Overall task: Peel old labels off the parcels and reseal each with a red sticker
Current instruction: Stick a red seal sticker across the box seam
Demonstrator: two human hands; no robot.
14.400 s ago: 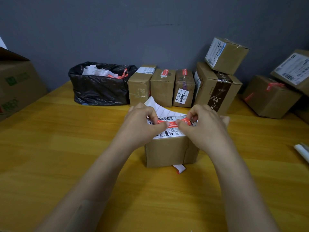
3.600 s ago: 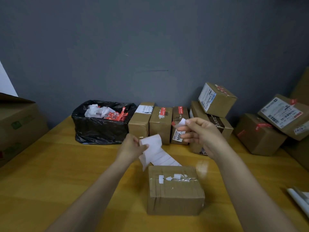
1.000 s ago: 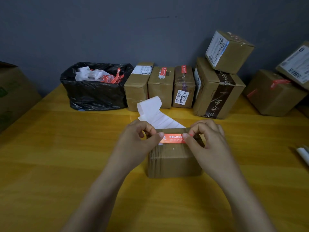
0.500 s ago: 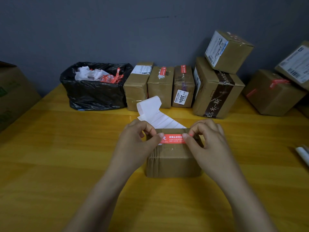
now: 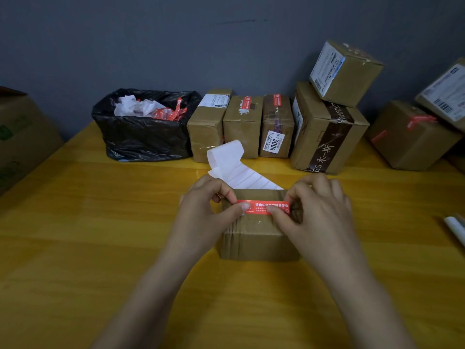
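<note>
A small brown parcel [image 5: 259,238] stands on the yellow table in front of me. A red sticker [image 5: 261,206] with white print lies across its top seam. My left hand [image 5: 203,217] pinches the sticker's left end between thumb and forefinger. My right hand [image 5: 319,212] presses its thumb on the sticker just right of the middle, with its fingers curled behind the parcel's far right corner. A white sticker backing strip [image 5: 234,165] curls up behind the parcel.
A black bag [image 5: 143,134] holding crumpled labels sits at the back left. Three small parcels [image 5: 242,124] line the wall beside a larger box [image 5: 324,132] with another box [image 5: 344,71] on top. More parcels [image 5: 412,139] lie at the right, a big carton [image 5: 20,137] at the left, and a white roll [image 5: 455,227] at the right edge.
The old label is off the parcel and a red sticker now spans its top. In the last second my right thumb has slid a little left along the sticker.
</note>
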